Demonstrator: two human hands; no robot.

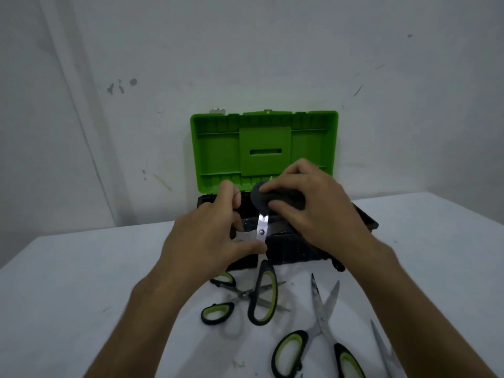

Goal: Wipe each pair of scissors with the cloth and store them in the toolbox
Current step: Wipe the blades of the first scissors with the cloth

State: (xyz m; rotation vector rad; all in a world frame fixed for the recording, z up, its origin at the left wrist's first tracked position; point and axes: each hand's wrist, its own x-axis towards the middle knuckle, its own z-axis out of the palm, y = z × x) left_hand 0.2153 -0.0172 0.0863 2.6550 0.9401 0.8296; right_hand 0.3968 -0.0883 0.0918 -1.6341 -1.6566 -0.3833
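My left hand (pixel 210 236) grips a pair of scissors (pixel 262 227) near the pivot, blades up, with its black-and-green handle loop hanging below. My right hand (pixel 308 205) presses a dark cloth (pixel 261 199) around the upper part of the blade. Both hands hover in front of the open toolbox (pixel 294 249), black base with green lid (pixel 218 151) standing upright. On the white table lie a second pair of scissors (pixel 240 296), spread open, a third pair (pixel 324 317) to the right, and the blades of another pair (pixel 384 350) at the lower right.
The toolbox stands against a grey wall at the back of the white table (pixel 81 282). Small crumbs of dirt (pixel 238 364) dot the table near the front.
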